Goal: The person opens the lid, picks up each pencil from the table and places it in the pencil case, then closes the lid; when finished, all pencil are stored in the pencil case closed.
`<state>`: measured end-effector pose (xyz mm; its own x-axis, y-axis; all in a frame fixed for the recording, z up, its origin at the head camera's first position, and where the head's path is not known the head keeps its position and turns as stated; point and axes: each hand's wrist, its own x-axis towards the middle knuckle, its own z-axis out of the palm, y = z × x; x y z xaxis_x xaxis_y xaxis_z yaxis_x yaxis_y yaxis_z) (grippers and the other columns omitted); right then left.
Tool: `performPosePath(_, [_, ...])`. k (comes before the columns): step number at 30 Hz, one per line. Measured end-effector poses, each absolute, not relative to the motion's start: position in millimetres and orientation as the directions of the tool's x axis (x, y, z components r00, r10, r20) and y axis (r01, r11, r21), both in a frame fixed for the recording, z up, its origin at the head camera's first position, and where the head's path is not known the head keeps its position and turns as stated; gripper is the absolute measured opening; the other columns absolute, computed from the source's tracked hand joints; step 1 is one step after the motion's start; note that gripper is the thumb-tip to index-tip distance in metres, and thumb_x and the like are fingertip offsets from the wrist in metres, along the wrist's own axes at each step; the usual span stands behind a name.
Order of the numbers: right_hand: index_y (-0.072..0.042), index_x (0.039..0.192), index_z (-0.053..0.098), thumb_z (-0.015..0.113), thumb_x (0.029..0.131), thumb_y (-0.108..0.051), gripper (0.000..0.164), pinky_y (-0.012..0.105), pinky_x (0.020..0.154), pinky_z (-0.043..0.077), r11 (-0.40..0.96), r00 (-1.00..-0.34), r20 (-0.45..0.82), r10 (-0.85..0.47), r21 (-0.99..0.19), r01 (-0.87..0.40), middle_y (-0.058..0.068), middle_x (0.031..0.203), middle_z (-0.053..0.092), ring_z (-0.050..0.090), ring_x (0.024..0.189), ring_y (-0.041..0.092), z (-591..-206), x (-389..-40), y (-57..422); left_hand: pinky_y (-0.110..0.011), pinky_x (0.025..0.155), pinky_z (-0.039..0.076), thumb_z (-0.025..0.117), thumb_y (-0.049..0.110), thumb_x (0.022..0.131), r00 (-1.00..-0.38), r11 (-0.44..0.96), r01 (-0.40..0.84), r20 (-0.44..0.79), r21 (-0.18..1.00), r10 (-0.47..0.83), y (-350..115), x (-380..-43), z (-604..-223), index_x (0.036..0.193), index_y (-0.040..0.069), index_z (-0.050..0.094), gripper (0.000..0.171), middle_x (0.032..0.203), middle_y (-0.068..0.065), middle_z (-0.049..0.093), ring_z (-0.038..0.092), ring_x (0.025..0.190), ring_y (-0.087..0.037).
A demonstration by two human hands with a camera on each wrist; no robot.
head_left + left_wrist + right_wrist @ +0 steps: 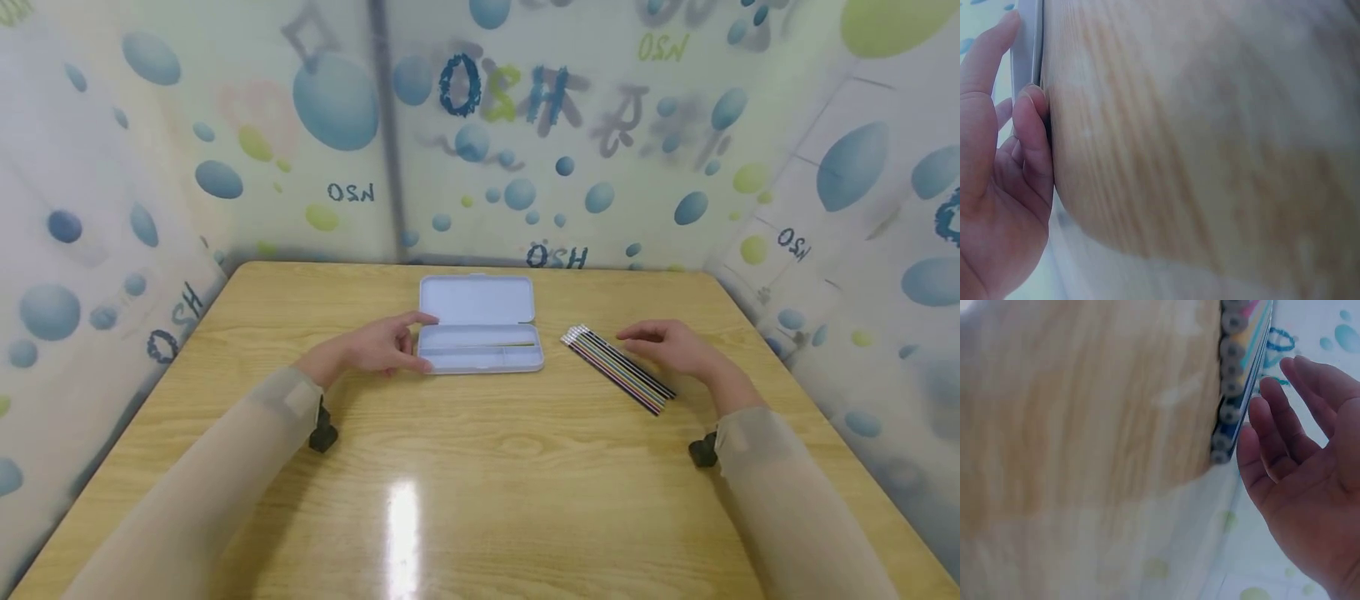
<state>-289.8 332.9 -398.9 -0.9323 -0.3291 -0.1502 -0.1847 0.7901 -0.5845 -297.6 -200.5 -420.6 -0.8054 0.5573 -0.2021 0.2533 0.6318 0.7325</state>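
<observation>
A pale pencil case (467, 365) lies with its lid (477, 300) raised toward the back wall. Inside, along the divider on the right, is one thin yellowish pencil (516, 344). My left hand (378, 343) holds the case by its left end, thumb at the front corner and forefinger at the back; the other fingers curl beside it. To the right of the case lies a slanted row of several coloured pencils (621, 371), their pale ends toward the case. Just beyond that row my right hand (670, 346) hovers with loosely bent fingers, holding nothing. In the right wrist view, pencil ends (1230, 384) show beside its fingertips.
Everything rests on a wooden table (480, 483) with a bright light reflection near the front. Patterned walls (517, 167) enclose it at the back and on both sides. A small dark device (322, 432) sits at the left wrist, another (703, 451) at the right.
</observation>
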Motion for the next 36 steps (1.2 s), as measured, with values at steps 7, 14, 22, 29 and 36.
performPosePath(7, [-0.015, 0.153, 0.065, 0.062, 0.113, -0.040, 0.047, 0.057, 0.113, 0.051, 0.785, -0.910, -0.229, -0.345, -0.602, -0.146, 0.018, 0.155, 0.064, 0.058, 0.142, 0.041, -398, -293, 340, -0.031, 0.059, 0.053, 0.087, 0.037, 0.097, -0.805, 0.629, 0.249, -0.203, 0.737, 0.557, -201, -296, -419, 0.170, 0.019, 0.036, 0.090, 0.087, -0.008, 0.064, 0.056, 0.061, -0.018])
performPosePath(14, [-0.018, 0.158, 0.061, 0.063, 0.112, -0.043, 0.053, 0.069, 0.126, 0.037, 0.781, -0.874, -0.324, -0.363, -0.617, -0.095, 0.019, 0.167, 0.052, 0.039, 0.158, 0.049, -399, -295, 345, -0.030, 0.059, 0.053, 0.087, 0.039, 0.097, -0.804, 0.630, 0.246, -0.208, 0.737, 0.557, -201, -298, -422, 0.170, 0.020, 0.036, 0.091, 0.088, -0.007, 0.064, 0.057, 0.062, -0.017])
performPosePath(22, [-0.020, 0.156, 0.063, 0.065, 0.112, -0.041, 0.050, 0.066, 0.126, 0.037, 0.776, -0.868, -0.320, -0.379, -0.622, -0.109, 0.017, 0.167, 0.052, 0.043, 0.157, 0.046, -401, -299, 343, -0.029, 0.060, 0.052, 0.087, 0.039, 0.097, -0.808, 0.636, 0.241, -0.211, 0.733, 0.550, -202, -299, -422, 0.170, 0.021, 0.036, 0.091, 0.087, -0.007, 0.063, 0.057, 0.061, -0.016])
performPosePath(29, [-0.021, 0.158, 0.061, 0.064, 0.113, -0.039, 0.049, 0.063, 0.123, 0.043, 0.771, -0.865, -0.331, -0.376, -0.629, -0.095, 0.017, 0.164, 0.056, 0.049, 0.153, 0.043, -401, -299, 341, -0.030, 0.059, 0.051, 0.086, 0.038, 0.098, -0.808, 0.639, 0.246, -0.210, 0.728, 0.551, -202, -298, -421, 0.170, 0.019, 0.035, 0.090, 0.086, -0.007, 0.062, 0.055, 0.059, -0.017])
performPosePath(36, [-0.022, 0.157, 0.062, 0.065, 0.112, -0.040, 0.049, 0.054, 0.115, 0.049, 0.779, -0.873, -0.325, -0.365, -0.620, -0.095, 0.016, 0.161, 0.059, 0.055, 0.145, 0.036, -406, -301, 345, -0.030, 0.058, 0.051, 0.086, 0.038, 0.098, -0.803, 0.633, 0.247, -0.210, 0.734, 0.557, -200, -298, -421, 0.170, 0.017, 0.035, 0.090, 0.086, -0.007, 0.061, 0.055, 0.060, -0.017])
